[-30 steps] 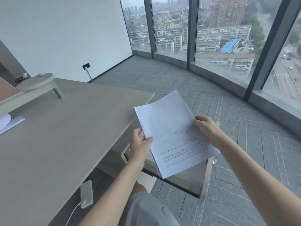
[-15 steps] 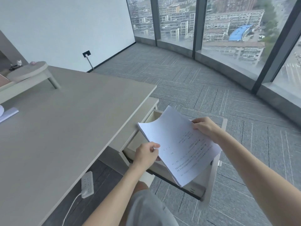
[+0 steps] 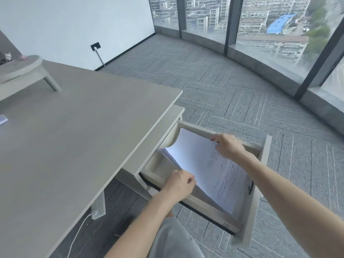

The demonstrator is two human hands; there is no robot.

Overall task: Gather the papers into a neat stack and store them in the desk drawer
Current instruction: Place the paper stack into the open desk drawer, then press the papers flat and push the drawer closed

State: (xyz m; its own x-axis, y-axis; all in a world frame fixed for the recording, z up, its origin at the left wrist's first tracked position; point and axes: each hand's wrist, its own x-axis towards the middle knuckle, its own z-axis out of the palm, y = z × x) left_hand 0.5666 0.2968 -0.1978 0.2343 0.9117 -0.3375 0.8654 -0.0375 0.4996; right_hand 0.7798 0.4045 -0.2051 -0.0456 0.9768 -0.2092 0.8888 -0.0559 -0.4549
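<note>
A white stack of papers (image 3: 201, 164) with printed text lies tilted inside the open desk drawer (image 3: 265, 157), its far-left corner curling upward. My left hand (image 3: 179, 184) grips the stack's near-left edge over the drawer's side wall. My right hand (image 3: 228, 147) holds the far-right edge, fingers on top of the top sheet. The drawer is pulled out to the right of the grey desk (image 3: 74, 138), and its light wooden walls surround the papers.
A raised monitor stand (image 3: 24, 71) sits at the desk's far left, and a paper corner (image 3: 2, 119) shows at the left edge. A power strip (image 3: 98, 206) with a cable hangs under the desk. Grey carpet and curved windows lie beyond.
Both hands have lowered the paper stack from in front of me, above the drawer, down into the open drawer. My view has tilted downward toward the drawer.
</note>
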